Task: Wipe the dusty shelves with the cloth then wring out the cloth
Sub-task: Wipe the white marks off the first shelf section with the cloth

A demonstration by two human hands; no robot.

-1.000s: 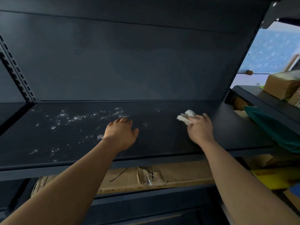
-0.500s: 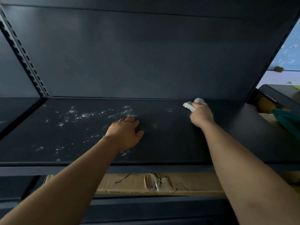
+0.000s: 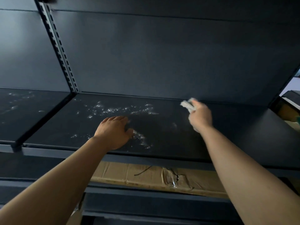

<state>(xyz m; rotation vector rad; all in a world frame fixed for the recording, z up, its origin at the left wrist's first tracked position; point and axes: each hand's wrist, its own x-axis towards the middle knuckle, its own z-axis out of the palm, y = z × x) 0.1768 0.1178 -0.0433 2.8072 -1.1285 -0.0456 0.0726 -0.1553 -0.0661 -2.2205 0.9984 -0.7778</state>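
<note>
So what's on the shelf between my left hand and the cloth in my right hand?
Head view: mostly bare dark shelf between left hand and cloth, with one faint dust smudge; heavier dust lies farther left.

A single head-worn wide-angle camera looks forward and slightly down into a dark shelf [image 3: 162, 135] from close range, close enough that both forearms run in from the lower corners. The left hand [image 3: 113, 132] sits just below frame centre, the right hand [image 3: 200, 116] to its right and farther in. Beyond both hands, the back panel [image 3: 162, 54] fills the upper frame
</note>
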